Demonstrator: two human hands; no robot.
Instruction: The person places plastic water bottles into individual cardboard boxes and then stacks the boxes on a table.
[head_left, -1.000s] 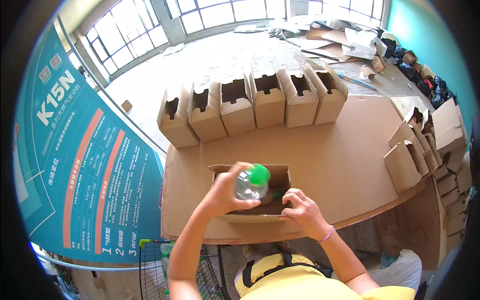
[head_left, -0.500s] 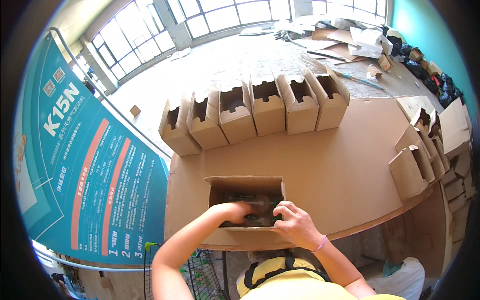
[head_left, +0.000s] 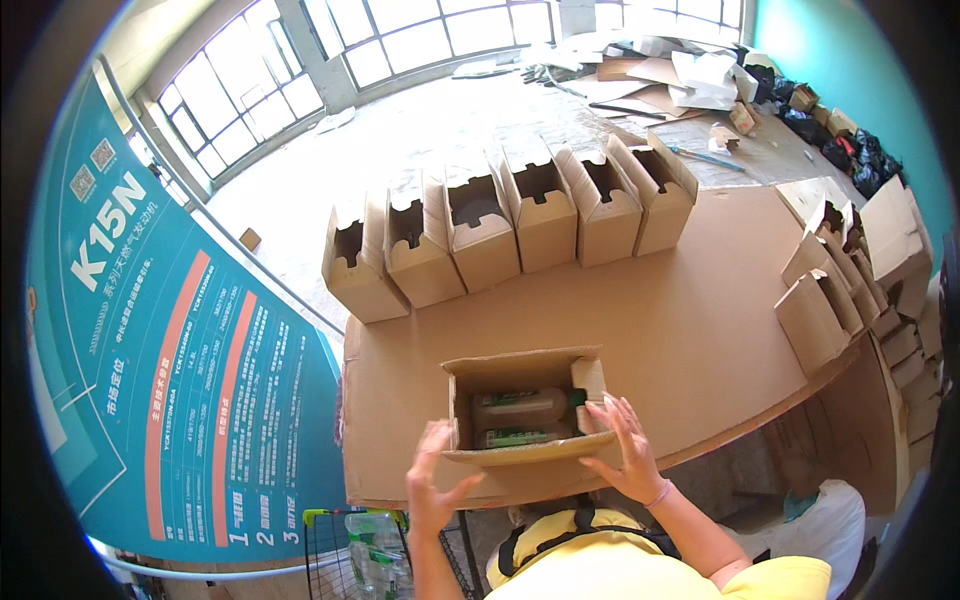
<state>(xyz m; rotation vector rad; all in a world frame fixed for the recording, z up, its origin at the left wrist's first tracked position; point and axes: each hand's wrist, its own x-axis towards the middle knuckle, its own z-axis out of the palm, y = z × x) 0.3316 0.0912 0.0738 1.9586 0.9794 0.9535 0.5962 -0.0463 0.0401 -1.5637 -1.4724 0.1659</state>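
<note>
An open cardboard box [head_left: 525, 457] stands near the front edge of the table. Inside it lie clear plastic bottles [head_left: 520, 408] with green on them, side by side; two show. My left hand [head_left: 432, 482] is at the box's front left corner, thumb and fingers spread, nothing held. At the front right corner is my right hand [head_left: 632, 455], its fingertips by the box's right end and its thumb apart, low by the front wall. Whether either hand touches the cardboard is hard to tell.
A row of several open boxes [head_left: 545, 228] stands along the table's far edge. More boxes [head_left: 820, 310] lean at the right. A teal banner [head_left: 190, 360] rises at the left. Below the table edge is a wire basket [head_left: 330, 560] with bottles in it.
My left hand has come out of the box and moved left to its outer corner. My right hand has drawn back from inside to the right corner, fingers spread. The bottles are now uncovered.
</note>
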